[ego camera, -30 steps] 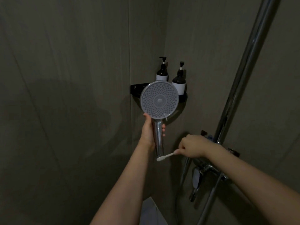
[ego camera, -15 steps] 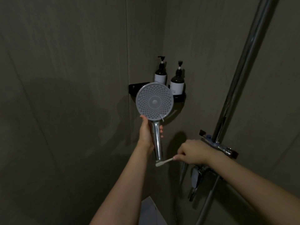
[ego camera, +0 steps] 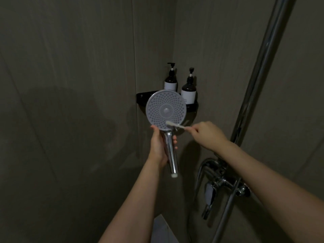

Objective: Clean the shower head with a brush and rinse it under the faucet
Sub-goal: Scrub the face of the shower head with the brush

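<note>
My left hand (ego camera: 158,146) grips the chrome handle of the round shower head (ego camera: 165,109), held upright with its grey nozzle face turned toward me. A small white brush (ego camera: 174,125), shaped like a toothbrush, is pinched in my right hand (ego camera: 206,133). Its bristle end rests on the lower edge of the nozzle face, just above the handle. The chrome faucet (ego camera: 215,181) with its lever is mounted on the wall at the lower right, below my right forearm.
A black corner shelf (ego camera: 192,106) behind the shower head carries two dark pump bottles (ego camera: 171,81) (ego camera: 189,92). A chrome riser pipe (ego camera: 259,71) runs diagonally up the right wall. Grey walls meet in the corner straight ahead.
My right hand rose from beside the bottom of the handle and brought the brush up onto the lower part of the nozzle face. The shower head stayed upright in my left hand.
</note>
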A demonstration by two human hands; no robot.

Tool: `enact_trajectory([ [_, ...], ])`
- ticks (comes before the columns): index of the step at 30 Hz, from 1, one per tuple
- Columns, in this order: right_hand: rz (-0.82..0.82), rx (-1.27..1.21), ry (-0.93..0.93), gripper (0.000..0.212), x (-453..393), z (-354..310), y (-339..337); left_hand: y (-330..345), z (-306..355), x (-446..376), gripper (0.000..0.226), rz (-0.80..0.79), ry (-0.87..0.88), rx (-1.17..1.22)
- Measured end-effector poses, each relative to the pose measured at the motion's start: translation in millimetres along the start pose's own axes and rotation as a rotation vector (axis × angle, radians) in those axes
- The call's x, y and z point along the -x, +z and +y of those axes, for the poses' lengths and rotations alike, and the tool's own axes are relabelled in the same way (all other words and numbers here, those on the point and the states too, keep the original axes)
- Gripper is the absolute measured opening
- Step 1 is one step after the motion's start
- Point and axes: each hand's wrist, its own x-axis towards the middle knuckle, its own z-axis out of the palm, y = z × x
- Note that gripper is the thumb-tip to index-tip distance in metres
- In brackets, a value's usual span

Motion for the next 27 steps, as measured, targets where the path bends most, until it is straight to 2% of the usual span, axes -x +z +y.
enact_trajectory([
  [3, -0.437, 0.166, 0.027, 0.044, 5.9, -4.9, 6.2, 3.5, 5.3, 1.4, 0.07, -0.026, 0.017, 0.052],
  [4, -0.481, 0.176, 0.026, 0.044, 9.7, -4.4, 7.3, 3.0, 5.7, 2.0, 0.07, -0.028, 0.013, 0.055],
  [5, -0.444, 0.175, 0.014, 0.043, 12.5, -5.5, 5.9, 1.4, 4.6, 2.1, 0.067, -0.02, 0.013, 0.05],
  [8, -0.113, 0.207, -0.057, 0.042, 7.9, -11.9, 3.7, 0.3, 1.3, 4.0, 0.063, 0.002, 0.003, 0.031],
  [9, -0.11, 0.237, -0.051, 0.043, 5.8, -13.8, 2.8, 1.9, 1.8, 4.8, 0.065, -0.002, -0.004, 0.033],
  [10, -0.185, 0.258, -0.026, 0.043, 5.3, -14.0, 1.4, 3.5, 3.0, 5.2, 0.065, 0.003, -0.01, 0.04],
  [13, -0.593, 0.354, 0.039, 0.043, 10.8, -3.6, 5.5, 2.4, 7.5, 3.2, 0.064, 0.036, 0.016, 0.051],
  [14, -0.662, 0.364, 0.046, 0.045, 14.1, 0.5, 5.8, 0.4, 8.7, 2.2, 0.065, 0.037, 0.03, 0.048],
  [15, -0.669, 0.325, 0.03, 0.047, 16.7, 2.8, 4.2, -1.3, 9.0, 1.2, 0.067, 0.032, 0.032, 0.052],
  [18, -0.414, 0.056, -0.017, 0.046, 14.2, 6.5, 2.0, -0.3, 10.8, 3.0, 0.068, 0.017, 0.017, 0.057],
  [19, -0.41, 0.069, -0.033, 0.046, 13.3, 7.6, 1.5, 0.8, 11.2, 3.5, 0.068, 0.005, 0.015, 0.058],
  [22, -0.652, 0.241, -0.02, 0.048, 18.2, 15.6, 10.9, -1.1, 11.8, 3.3, 0.068, 0.001, 0.024, 0.045],
  [25, -0.579, 0.202, -0.049, 0.049, 23.4, 21.5, 19.3, -4.5, 12.1, 2.5, 0.068, 0.001, 0.036, 0.045],
  [27, -0.55, 0.295, -0.05, 0.048, 22.7, 24.4, 17.5, -6.4, 13.1, 1.8, 0.067, 0.002, 0.042, 0.052],
])
